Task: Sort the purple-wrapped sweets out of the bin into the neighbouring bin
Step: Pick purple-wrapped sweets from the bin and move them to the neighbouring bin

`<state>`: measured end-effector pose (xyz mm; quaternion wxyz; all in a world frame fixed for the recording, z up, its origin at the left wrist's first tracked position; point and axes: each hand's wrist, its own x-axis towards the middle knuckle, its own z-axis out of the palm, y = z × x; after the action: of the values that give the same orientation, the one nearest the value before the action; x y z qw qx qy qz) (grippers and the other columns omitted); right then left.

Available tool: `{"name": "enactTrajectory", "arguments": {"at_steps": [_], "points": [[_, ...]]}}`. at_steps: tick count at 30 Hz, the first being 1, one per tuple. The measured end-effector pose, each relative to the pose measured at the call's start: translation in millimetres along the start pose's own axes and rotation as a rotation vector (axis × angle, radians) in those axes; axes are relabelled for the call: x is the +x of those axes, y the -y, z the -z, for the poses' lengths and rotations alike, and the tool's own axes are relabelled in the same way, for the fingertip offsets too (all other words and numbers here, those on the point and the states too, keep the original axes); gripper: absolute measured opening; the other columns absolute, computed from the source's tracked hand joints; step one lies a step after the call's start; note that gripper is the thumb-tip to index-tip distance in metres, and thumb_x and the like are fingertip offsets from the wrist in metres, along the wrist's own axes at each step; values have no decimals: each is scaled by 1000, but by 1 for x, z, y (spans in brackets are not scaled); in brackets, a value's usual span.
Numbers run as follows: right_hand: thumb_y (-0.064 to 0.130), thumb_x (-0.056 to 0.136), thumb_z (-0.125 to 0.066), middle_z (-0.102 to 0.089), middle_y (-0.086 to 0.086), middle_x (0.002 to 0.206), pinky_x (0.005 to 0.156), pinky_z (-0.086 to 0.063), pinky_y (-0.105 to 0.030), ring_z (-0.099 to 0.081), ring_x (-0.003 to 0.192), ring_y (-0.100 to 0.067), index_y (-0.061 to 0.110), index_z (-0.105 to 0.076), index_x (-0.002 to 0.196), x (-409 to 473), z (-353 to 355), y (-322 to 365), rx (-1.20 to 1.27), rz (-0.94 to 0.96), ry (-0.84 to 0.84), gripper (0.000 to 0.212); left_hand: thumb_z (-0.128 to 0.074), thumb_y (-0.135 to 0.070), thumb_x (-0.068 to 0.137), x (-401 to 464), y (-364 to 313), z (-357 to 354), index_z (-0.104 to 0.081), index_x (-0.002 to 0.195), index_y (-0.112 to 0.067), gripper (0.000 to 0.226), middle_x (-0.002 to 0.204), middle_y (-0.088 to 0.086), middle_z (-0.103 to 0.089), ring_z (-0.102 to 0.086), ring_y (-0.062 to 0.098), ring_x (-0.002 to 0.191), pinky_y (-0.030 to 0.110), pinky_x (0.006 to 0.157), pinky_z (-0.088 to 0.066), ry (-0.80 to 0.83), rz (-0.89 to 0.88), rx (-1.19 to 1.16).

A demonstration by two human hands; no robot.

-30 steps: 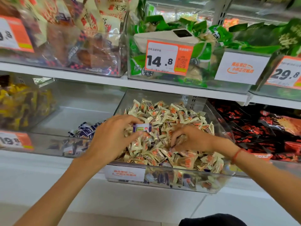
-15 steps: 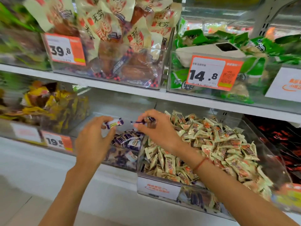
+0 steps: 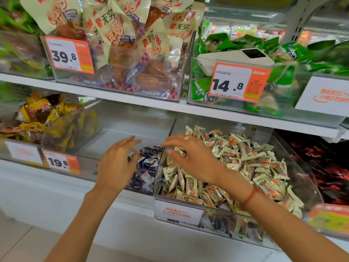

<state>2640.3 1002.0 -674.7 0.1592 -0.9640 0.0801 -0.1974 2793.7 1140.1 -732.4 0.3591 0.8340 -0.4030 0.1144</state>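
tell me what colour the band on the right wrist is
Red, a thin cord band; the head view shows it.

Two hands over the shelf, the left hand (image 3: 115,165) and the right hand (image 3: 194,159). Three priced tags: 39.8 tag (image 3: 69,54), 14.8 tag (image 3: 238,82), 19.8 tag (image 3: 60,161). One red wrist string (image 3: 250,196). Sweets too many to count.

- Left hand (image 3: 115,165) is covering part of the purple-wrapped sweets (image 3: 149,161) under its fingers.
- Right hand (image 3: 194,159) is hiding cream-wrapped sweets (image 3: 245,163) beneath its fingers.
- Motion is blurring both hands' fingertips.
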Motion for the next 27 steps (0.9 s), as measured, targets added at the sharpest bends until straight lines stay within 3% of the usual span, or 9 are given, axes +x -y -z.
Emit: {"name": "enactTrajectory", "arguments": {"at_steps": [4,7,11,14,16,20,27], "points": [[33,96,-54,-59,18,123,100,-44,-30,-53,116,-1,36,-64,116,-61,36,-26,-124,-71,51,22,-58,-23,93,-7,-35,13,-62,120,-28,29,130,-13,-56,-50,13,120,33,95,-42,-57,-70,-86],[37,93,-57,-57,23,123,95,-47,-27,-56,110,0,40,-63,115,-97,69,-52,-290,-178,138,23,-57,-24,93,-12,-77,9,-62,116,-34,26,118,-25,-54,-46,-2,109,24,88,-40,-24,-255,-170],[40,88,-65,-53,24,126,84,-47,-18,-56,98,4,49,-56,117,-129,107,-81,-423,-300,302,31,-55,-28,95,-12,-123,-26,-59,121,-38,28,130,-24,-51,-41,-5,122,28,106,-35,391,-552,-226],[39,86,-68,-52,20,130,90,-47,-25,-54,113,-3,52,-54,119,-138,108,-85,-416,-283,454,38,-56,-35,93,-8,-139,-66,-47,135,-34,43,147,-14,-36,-29,4,135,35,116,-22,651,-740,1],[40,85,-68,-47,20,135,96,-43,-27,-47,122,-6,51,-48,129,-138,97,-85,-411,-246,496,49,-62,-37,88,-3,-139,-84,-40,141,-32,57,152,-9,-24,-22,12,138,38,118,-16,726,-804,129],[45,84,-66,-44,14,138,96,-38,-28,-40,120,-12,46,-30,145,-129,66,-93,-499,-155,501,71,-69,-41,81,3,-132,-93,-50,129,-32,52,147,-14,-24,-28,11,134,35,114,-19,679,-787,131],[38,90,-62,-58,8,132,85,-38,-22,-56,116,-13,30,-50,135,-97,40,-101,-445,-116,422,47,-69,-40,81,9,-118,-82,-57,116,-36,37,130,-19,-51,-43,5,124,32,113,-24,565,-661,175]]}}
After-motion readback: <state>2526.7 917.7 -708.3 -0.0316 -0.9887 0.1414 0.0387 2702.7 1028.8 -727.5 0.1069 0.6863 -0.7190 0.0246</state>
